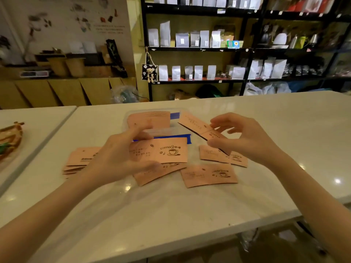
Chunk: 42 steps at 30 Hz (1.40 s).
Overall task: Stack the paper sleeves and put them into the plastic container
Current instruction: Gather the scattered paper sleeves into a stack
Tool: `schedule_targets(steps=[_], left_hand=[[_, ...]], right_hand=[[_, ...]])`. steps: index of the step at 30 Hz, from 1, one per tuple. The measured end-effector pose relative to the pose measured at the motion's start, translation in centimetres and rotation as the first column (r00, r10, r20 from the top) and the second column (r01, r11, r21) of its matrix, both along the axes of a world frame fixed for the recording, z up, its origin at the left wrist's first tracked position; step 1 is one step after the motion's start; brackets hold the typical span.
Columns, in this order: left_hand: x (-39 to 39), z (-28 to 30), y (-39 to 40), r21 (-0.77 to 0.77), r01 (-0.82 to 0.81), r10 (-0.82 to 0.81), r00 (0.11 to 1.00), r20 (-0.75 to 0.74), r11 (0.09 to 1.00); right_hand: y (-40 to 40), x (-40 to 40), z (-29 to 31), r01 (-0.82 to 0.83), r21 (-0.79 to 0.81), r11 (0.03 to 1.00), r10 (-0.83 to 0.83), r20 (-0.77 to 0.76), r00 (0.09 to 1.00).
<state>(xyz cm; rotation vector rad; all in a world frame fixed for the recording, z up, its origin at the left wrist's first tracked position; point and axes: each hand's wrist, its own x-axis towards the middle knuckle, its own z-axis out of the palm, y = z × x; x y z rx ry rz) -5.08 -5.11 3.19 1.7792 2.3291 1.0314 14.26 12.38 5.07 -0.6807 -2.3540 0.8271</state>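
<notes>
Several pinkish-brown paper sleeves printed with a coffee cup lie scattered on the white table (171, 205). My left hand (117, 158) grips one sleeve (171, 150) by its left end, holding it flat above the table. My right hand (245, 137) pinches a long sleeve (195, 123) edge-on, tilted, just right of the container. The clear plastic container (131, 115) with blue clips stands beyond my hands, with sleeves (150, 119) in it. A small stack of sleeves (79, 160) lies left of my left hand. Loose sleeves (209, 175) lie in front.
A woven basket (9, 141) sits on a second white table at far left, across a narrow gap. Black shelves (245, 50) with white pouches stand behind the table. Wooden cabinets (57, 92) line the back left wall.
</notes>
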Motion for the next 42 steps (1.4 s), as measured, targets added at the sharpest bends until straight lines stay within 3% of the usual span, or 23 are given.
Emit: schedule_targets(steps=[5,11,15,20,26,28,32,38,42], left_hand=[[-4.0,0.9,-3.2,0.013,-0.125,0.125,0.992,0.036,0.992],[-7.8,0.9,-5.7,-0.083,-0.264,0.270,0.961,0.065,0.961],[-10.0,-0.3,-6.3,-0.176,-0.272,0.294,0.948,0.120,0.946],[-11.1,-1.7,-6.5,-0.150,-0.250,0.274,0.946,0.171,0.957],[-11.5,-3.1,-6.7,-0.227,-0.299,0.349,0.910,0.224,0.927],[-11.3,-2.7,-6.7,-0.257,-0.310,0.360,0.916,0.178,0.915],[-10.3,-1.8,-6.4,-0.272,-0.280,0.274,0.960,-0.061,0.921],[-5.4,-0.2,-3.5,-0.196,-0.143,0.109,0.978,-0.175,0.970],[-2.4,0.1,-1.1,-0.216,-0.077,0.048,0.990,-0.135,0.973]], right_hand=[[-2.0,-5.2,1.1,-0.151,0.043,0.988,0.152,-0.018,0.988],[-5.0,-11.9,0.9,-0.344,0.056,0.937,0.346,-0.032,0.938],[-6.5,-15.7,-0.4,-0.395,0.110,0.912,0.392,0.050,0.918],[-7.8,-18.5,-2.5,-0.459,0.155,0.875,0.443,0.128,0.887],[-8.1,-19.2,-3.9,-0.509,0.300,0.807,0.451,0.242,0.859],[-7.9,-19.5,-4.4,-0.525,0.336,0.782,0.446,0.286,0.848],[-7.4,-19.1,-4.4,-0.542,0.357,0.761,0.453,0.305,0.838],[-5.1,-15.2,-3.2,-0.453,0.305,0.838,0.438,0.122,0.891],[-2.9,-10.9,-2.3,-0.399,0.235,0.887,0.396,0.060,0.916]])
